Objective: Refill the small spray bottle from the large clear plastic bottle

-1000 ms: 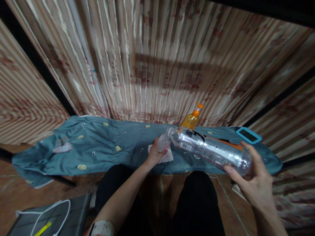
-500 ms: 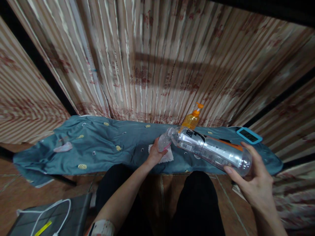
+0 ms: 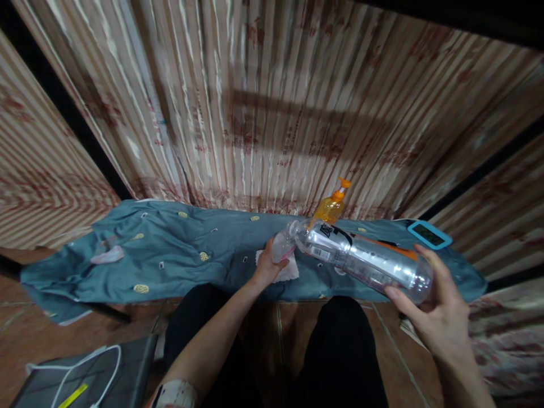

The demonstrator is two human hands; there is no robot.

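My right hand [image 3: 437,306] is wrapped round the base of a large clear plastic bottle [image 3: 361,255] with a silver, black and orange label. The bottle is tilted, its neck pointing left and slightly up in the picture. In my left hand [image 3: 268,266] is a small clear plastic bottle [image 3: 281,245], a bit of pink showing through it. The mouths of the two bottles meet; whether liquid passes between them I cannot make out. Under my left hand lies a white tissue [image 3: 289,272]. Just behind the large bottle's neck stands an orange pump bottle [image 3: 329,208].
A blue-green patterned cloth [image 3: 170,243] covers the low table. At its right end lies a blue-framed digital display [image 3: 429,234]; a pale crumpled piece [image 3: 108,255] is at the left. A striped curtain [image 3: 255,113] hangs behind. A dark box with a white cable [image 3: 117,362] sits lower left.
Almost nothing differs. Both hands and both bottles keep their places, mouths together; the whole view has shifted very slightly.
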